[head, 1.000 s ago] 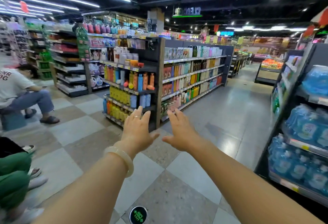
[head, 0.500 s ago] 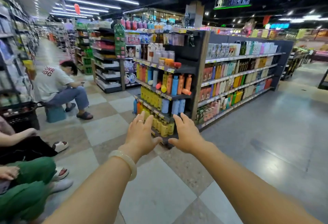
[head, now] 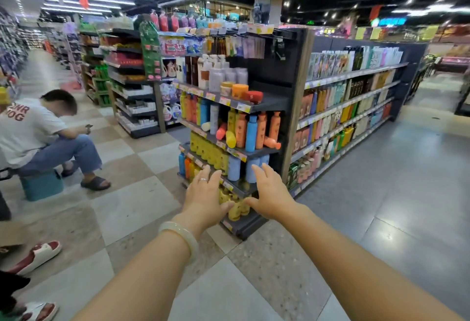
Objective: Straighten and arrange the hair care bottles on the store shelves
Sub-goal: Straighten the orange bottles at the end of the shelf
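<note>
Several toppled bottles [head: 230,134] lie on end-cap middle shelf [head: 254,151]. Left hand [head: 203,191], right hand [head: 270,193]: fingers spread, empty, well short. Likely light, rigid, slick plastic; grip mid-body.

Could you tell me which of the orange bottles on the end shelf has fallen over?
The orange bottle at the right end of the second shelf lies on its side; the others stand upright.

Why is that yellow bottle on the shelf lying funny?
Tipped over. The yellow bottle leans with its end toward the shelf edge, while the blue bottle beside it stands upright.
</note>
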### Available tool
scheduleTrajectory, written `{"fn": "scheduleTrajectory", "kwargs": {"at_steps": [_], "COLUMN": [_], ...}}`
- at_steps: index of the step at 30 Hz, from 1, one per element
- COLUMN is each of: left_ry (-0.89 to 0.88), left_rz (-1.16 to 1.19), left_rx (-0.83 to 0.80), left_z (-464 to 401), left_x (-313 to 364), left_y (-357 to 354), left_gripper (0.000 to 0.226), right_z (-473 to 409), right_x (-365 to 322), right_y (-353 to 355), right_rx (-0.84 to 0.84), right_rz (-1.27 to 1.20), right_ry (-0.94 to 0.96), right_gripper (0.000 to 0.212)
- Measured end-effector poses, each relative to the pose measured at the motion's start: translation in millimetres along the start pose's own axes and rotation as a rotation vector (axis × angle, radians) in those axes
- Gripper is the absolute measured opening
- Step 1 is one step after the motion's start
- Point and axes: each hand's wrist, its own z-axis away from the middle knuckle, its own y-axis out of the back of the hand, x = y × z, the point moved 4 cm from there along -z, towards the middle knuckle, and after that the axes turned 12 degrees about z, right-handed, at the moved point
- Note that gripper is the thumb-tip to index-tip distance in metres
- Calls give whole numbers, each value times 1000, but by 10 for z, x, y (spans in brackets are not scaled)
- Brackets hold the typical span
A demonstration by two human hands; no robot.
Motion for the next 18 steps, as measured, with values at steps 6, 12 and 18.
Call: {"fn": "scheduleTrajectory", "kwargs": {"at_steps": [6, 12, 18], "left_ry": [-29, -55, -53], "left_rz": [51, 68, 113], "left_rx": [-44, -111, -215], "left_z": [-1619, -2973, -4215], "left_x": [-82, -176, -347], "left_y": [-447, -869, -1455], "left_gripper": [85, 82, 83], "right_z": [-1531, -2851, -4023], "right_x": [548, 1075, 1748], "right_y": [-228, -474, -811], "right_rx": [-14, -52, -68], "right_rz": [-35, -54, -66], "right_ry": [-28, -86, -160], "right_gripper": [83, 85, 80]}}
